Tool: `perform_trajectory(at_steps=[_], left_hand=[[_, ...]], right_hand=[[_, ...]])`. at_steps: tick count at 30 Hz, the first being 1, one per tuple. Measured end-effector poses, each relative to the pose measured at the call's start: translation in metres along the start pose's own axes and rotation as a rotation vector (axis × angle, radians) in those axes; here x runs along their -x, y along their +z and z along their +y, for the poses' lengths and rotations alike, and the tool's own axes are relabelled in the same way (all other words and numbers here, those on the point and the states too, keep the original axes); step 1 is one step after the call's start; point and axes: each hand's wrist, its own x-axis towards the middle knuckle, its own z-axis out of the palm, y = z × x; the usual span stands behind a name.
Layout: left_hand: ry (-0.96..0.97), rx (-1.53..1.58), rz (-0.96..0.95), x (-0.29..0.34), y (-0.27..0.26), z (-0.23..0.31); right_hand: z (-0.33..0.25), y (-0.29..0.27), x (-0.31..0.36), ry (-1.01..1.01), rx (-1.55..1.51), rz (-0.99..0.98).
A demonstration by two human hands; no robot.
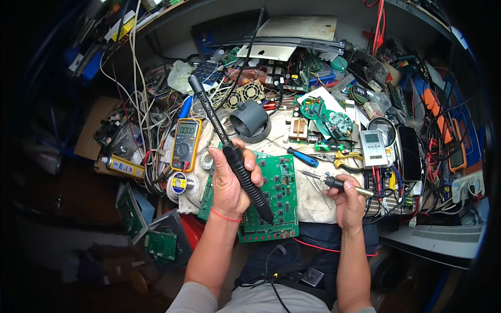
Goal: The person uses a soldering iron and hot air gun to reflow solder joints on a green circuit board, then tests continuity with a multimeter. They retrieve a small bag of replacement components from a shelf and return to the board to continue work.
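Cluttered bench (309, 209): left fingers (255, 175) wrap a ribbed black tool (252, 190); at four o'clock, right fingers (343, 202) pinch a pointed tool (332, 182).

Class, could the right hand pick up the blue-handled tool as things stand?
Probably not: the right hand already grips a pointed tool, though the blue-handled tool lies uncovered nearby.

left hand (229, 180) holds a black tube (243, 173) (partly ribbed), right hand (349, 202) a pointed tool (333, 182).
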Motion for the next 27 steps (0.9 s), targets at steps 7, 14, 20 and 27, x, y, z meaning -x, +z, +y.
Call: perform_trajectory(at_steps=[7, 14, 20, 27], left_hand=[[0.038, -0.084, -0.012, -0.008, 0.005, 0.003], [0.451, -0.264, -0.034, -0.013, 0.017, 0.004], [0.56, -0.371, 0.03, -0.006, 0.03, -0.008], [0.655, -0.387, -0.048, -0.001, 0.027, -0.009]], right_hand=[[0.0, 0.0, 0.002, 0.024, 0.015, 0.017], [0.0, 0.001, 0.004, 0.041, 0.073, 0.006], [-0.004, 0.002, 0.004, 0.086, 0.12, -0.012], [-0.002, 0.001, 0.001, 0.077, 0.117, -0.039]])
